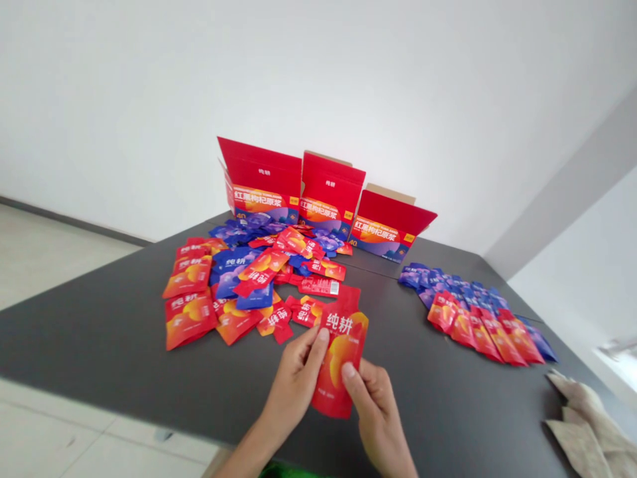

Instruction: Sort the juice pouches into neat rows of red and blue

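Holding one red sachet [340, 355] above the desk [114, 332], left hand [293, 385] and right hand [373, 405] both pinching it. Looking partly sorted: neat row [480, 318] lying right, loose pile [249, 279] waiting left, open boxes [323, 199] standing behind.

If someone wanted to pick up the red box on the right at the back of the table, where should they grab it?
Probably by the two short side walls of the right-hand box, coming down from above and in front. Its lid stands open and leans back, so the top is clear; the lid is a thin flap and would likely fold. A second box sits close on its left, leaving little finger room.
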`<action>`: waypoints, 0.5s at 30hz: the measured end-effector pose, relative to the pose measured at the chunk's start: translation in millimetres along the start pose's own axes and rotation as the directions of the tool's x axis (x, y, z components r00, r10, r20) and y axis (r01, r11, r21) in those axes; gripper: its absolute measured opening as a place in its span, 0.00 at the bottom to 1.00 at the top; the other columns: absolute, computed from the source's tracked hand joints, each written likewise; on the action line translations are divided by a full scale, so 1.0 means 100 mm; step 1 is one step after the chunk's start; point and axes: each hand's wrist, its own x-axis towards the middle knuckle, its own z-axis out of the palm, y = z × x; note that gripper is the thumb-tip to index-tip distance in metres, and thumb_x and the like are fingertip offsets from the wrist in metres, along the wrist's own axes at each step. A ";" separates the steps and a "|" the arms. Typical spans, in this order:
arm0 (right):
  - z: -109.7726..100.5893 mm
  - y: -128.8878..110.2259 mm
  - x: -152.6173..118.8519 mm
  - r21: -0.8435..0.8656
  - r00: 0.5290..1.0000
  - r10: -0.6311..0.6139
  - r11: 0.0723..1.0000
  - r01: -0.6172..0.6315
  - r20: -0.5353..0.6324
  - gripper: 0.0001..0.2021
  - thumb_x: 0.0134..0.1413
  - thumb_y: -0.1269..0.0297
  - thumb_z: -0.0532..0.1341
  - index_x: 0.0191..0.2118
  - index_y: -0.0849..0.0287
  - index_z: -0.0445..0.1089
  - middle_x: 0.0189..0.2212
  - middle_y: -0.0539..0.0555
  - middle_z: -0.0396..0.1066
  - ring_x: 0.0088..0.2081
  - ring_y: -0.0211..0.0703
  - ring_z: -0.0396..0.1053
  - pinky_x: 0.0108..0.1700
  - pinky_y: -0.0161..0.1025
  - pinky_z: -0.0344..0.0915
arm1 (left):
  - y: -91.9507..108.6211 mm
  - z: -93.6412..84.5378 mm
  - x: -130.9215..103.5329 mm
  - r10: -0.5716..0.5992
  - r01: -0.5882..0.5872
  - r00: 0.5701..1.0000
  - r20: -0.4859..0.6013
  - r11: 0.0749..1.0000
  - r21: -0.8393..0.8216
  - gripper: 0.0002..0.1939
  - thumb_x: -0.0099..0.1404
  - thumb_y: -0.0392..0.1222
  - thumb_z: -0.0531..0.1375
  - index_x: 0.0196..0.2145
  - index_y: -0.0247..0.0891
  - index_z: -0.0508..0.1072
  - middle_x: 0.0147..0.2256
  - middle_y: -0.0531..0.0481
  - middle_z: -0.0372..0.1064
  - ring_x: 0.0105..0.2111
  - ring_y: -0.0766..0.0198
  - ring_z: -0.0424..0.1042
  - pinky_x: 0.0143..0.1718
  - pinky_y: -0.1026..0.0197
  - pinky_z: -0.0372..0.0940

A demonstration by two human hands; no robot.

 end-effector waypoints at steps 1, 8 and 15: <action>0.01 0.02 -0.01 -0.007 0.999 0.004 1.000 -0.004 -0.032 0.19 0.64 0.52 0.55 0.27 0.61 0.68 0.21 0.47 0.57 0.23 0.33 0.49 0.24 0.31 0.50 | 0.00 -0.01 -0.02 0.014 -0.014 1.000 -0.003 0.999 0.031 0.18 0.66 0.51 0.55 0.23 0.39 0.64 0.21 0.56 0.62 0.22 0.66 0.61 0.24 0.67 0.59; 0.09 0.12 -0.05 -0.155 0.972 -0.111 0.985 0.079 -0.206 0.18 0.65 0.52 0.53 0.38 0.57 0.75 0.28 0.52 0.70 0.27 0.39 0.62 0.29 0.34 0.61 | -0.05 -0.04 -0.06 0.185 -0.157 0.979 -0.090 0.954 0.255 0.19 0.68 0.44 0.54 0.20 0.39 0.60 0.18 0.57 0.57 0.19 0.68 0.57 0.21 0.67 0.53; -0.04 0.24 -0.09 -0.179 0.935 -0.119 0.982 0.061 -0.333 0.17 0.61 0.51 0.58 0.46 0.56 0.74 0.41 0.56 0.74 0.41 0.46 0.69 0.41 0.38 0.67 | -0.04 0.03 -0.06 0.230 -0.216 0.973 -0.002 0.916 0.337 0.17 0.70 0.43 0.52 0.22 0.39 0.61 0.18 0.57 0.59 0.18 0.68 0.60 0.22 0.66 0.53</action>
